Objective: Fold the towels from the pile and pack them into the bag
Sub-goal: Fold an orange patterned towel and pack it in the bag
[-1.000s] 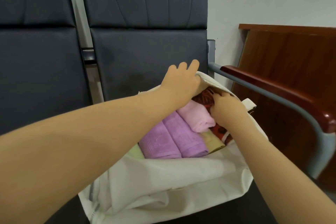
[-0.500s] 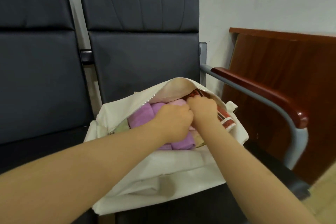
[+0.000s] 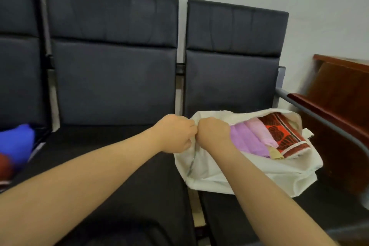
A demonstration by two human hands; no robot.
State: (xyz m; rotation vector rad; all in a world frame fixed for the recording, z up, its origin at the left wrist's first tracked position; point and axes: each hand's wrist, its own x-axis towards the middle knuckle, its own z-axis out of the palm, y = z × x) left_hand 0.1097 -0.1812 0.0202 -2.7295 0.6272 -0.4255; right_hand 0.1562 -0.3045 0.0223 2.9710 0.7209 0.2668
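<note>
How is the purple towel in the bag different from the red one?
The purple towel is plain lilac; the red towel has a dark pattern and a striped edge. The purple towel lies right next to the right hand; the red towel lies farthest to the right. Both sit folded inside the white bag.

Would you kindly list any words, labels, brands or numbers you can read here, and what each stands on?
None can be read. The white bag shows plain cloth; the red and black towel bears a pattern, not letters; the purple towels and the chairs are plain. The left hand and right hand hide the bag's left corner.
</note>
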